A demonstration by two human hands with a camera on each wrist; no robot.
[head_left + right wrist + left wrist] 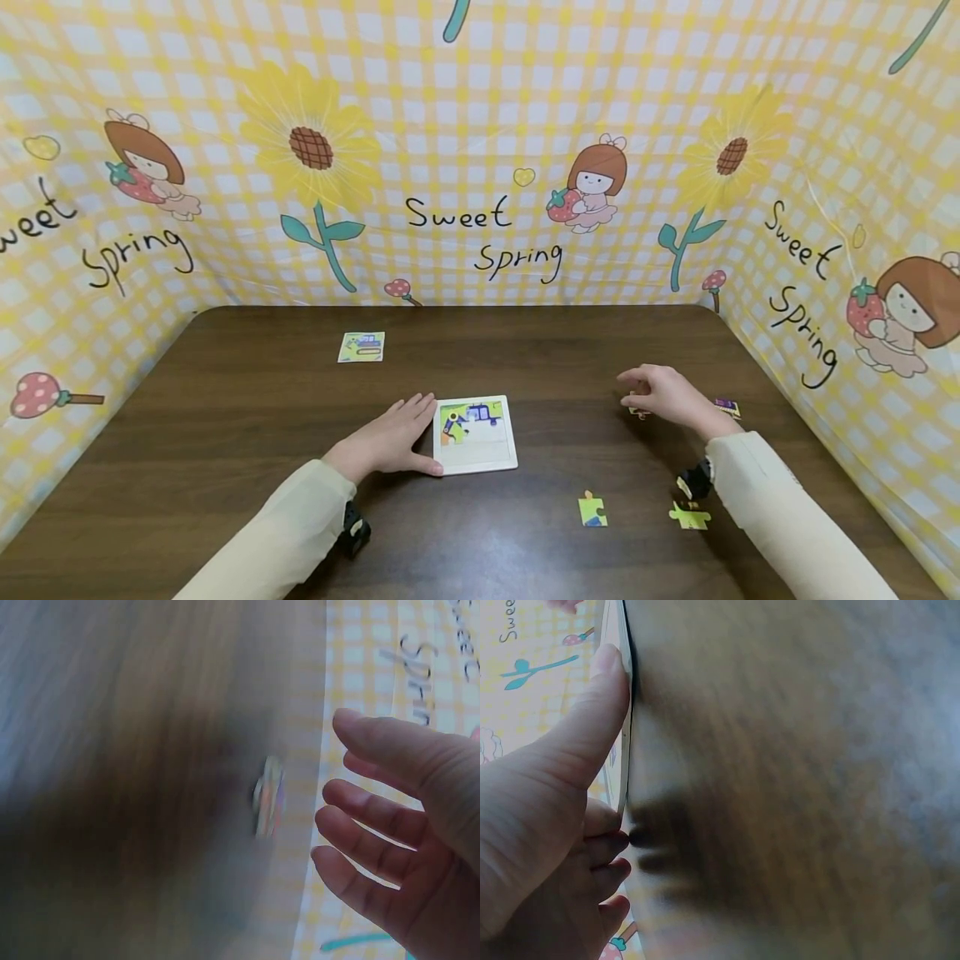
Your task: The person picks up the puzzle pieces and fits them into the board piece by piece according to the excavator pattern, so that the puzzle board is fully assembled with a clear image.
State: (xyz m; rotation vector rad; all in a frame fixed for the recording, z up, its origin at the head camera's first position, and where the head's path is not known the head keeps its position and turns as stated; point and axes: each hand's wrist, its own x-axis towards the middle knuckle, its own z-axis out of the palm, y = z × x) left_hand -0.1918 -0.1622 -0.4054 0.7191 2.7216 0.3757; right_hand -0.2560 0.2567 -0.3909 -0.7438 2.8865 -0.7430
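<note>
A white-framed jigsaw tray (513,446) lies mid-table, its picture of a blue vehicle partly filled in along the top and left. My left hand (382,440) touches the tray's left side, fingers extended and thumb at the lower corner. In the left wrist view, the thumb (604,690) lies along the tray's edge (625,761). Over to the right, my right hand (671,396) is above a jigsaw piece (638,412) that it partly covers. The right wrist view has this hand's fingers (367,814) loosely bent and holding nothing, apart from the blurred piece (268,799).
Beyond my right wrist lies a purple jigsaw piece (727,407). Nearer to me are a green piece (592,512) and another green piece (690,518) by the right forearm. A small picture card (362,347) lies at the back left. Checked cloth (465,125) surrounds the table.
</note>
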